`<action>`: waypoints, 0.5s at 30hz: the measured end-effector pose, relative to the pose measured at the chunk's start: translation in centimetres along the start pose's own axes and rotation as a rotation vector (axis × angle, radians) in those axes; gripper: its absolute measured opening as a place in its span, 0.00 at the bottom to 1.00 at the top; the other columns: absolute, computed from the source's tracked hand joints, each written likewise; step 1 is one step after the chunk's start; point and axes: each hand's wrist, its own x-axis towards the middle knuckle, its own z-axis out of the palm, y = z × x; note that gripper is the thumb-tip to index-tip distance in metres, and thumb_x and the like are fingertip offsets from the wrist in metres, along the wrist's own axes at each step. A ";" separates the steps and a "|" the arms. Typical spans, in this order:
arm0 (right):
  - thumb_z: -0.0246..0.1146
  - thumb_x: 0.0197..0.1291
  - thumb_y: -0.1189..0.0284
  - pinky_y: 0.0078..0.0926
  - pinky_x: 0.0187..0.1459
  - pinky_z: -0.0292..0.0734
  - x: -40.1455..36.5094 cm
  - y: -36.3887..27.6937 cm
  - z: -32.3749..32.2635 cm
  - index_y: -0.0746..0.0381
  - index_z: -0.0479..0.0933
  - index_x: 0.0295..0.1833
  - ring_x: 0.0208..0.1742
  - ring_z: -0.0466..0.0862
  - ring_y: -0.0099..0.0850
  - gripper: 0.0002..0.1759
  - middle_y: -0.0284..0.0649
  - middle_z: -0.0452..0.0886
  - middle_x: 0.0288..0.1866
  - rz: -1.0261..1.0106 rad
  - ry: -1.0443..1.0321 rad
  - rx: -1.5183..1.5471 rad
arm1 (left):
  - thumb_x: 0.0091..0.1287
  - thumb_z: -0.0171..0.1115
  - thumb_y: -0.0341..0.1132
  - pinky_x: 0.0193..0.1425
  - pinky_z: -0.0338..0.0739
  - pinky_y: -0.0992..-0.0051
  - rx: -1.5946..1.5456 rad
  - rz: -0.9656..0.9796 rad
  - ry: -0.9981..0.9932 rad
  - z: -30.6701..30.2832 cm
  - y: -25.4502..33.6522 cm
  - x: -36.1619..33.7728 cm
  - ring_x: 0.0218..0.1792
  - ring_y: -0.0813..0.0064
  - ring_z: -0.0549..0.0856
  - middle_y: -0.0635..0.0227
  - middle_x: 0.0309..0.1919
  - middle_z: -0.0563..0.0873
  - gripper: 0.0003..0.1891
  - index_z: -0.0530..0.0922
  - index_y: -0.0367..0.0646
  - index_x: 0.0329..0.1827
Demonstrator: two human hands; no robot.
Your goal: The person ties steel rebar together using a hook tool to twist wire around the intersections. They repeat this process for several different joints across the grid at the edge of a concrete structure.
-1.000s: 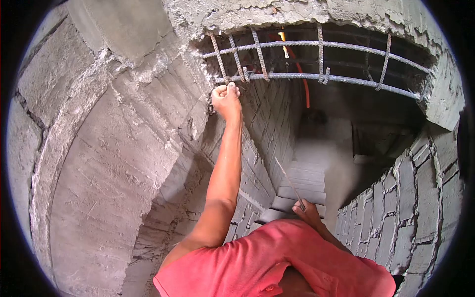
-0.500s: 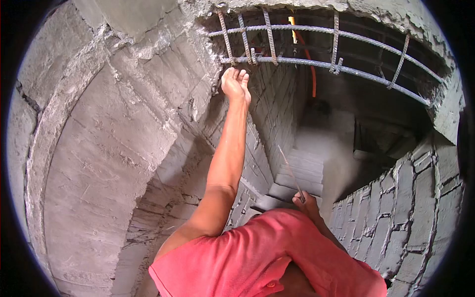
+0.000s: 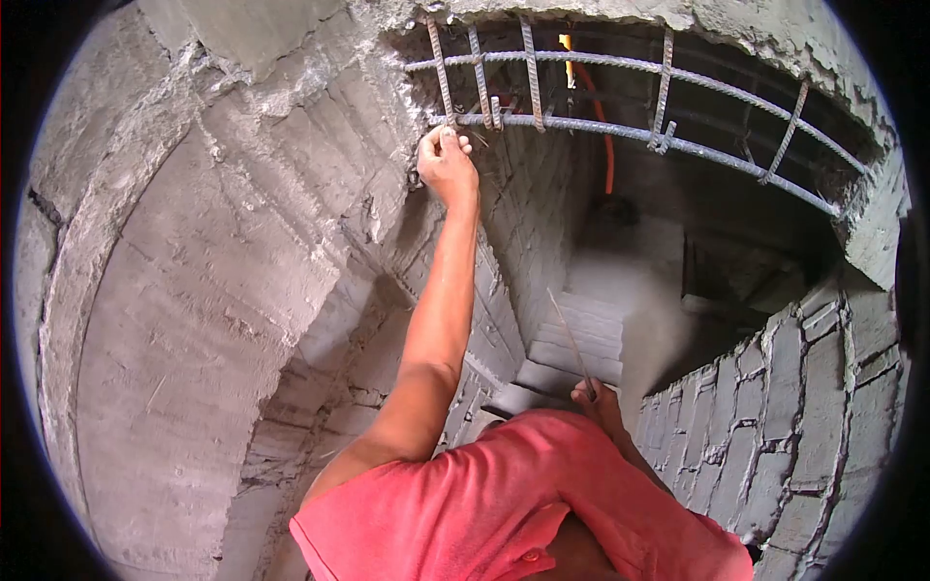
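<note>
The work area is enclosed by a rough, curved grey concrete surface on the left and a grey brick wall with ridged mortar joints at lower right; narrow grey steps lie below, hazy with what looks like dust. An opening with broken concrete edges is crossed by a lattice of ribbed steel bars, with an orange tube hanging behind it. Half a second earlier, the left hand was partly spread beneath the smooth-looking grey lower bar; its fingers are now curled in at that bar's left end, which places the contact point near the leftmost crossbar. Whether anything is pinched there cannot be determined. The right hand, held low in front of the red shirt, grasps a thin brownish rod, tip angled upward.
</note>
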 end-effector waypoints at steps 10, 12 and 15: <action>0.65 0.64 0.64 0.36 0.40 0.75 -0.3 -1.2 -0.3 0.65 0.78 0.43 0.33 0.80 0.33 0.14 0.45 0.81 0.30 0.067 0.015 -0.005 | 0.73 0.52 0.30 0.32 0.84 0.68 -0.434 -0.203 0.289 1.2 -2.9 -0.6 0.29 0.68 0.85 0.62 0.35 0.81 0.08 0.72 0.35 0.50; 0.64 0.65 0.64 0.36 0.41 0.76 -0.4 -0.4 0.0 0.66 0.78 0.43 0.35 0.81 0.34 0.14 0.46 0.81 0.31 0.081 0.046 -0.031 | 0.71 0.50 0.27 0.33 0.85 0.66 -0.688 -0.243 0.290 -0.4 -4.9 -1.7 0.29 0.65 0.84 0.60 0.37 0.81 0.09 0.70 0.36 0.51; 0.63 0.67 0.63 0.35 0.41 0.76 -1.1 0.7 -0.6 0.66 0.78 0.43 0.36 0.82 0.33 0.14 0.44 0.82 0.32 0.044 0.060 -0.004 | 0.69 0.53 0.29 0.32 0.81 0.74 -0.203 -0.224 0.033 -3.3 -7.6 -5.7 0.27 0.70 0.85 0.62 0.29 0.82 0.08 0.75 0.32 0.37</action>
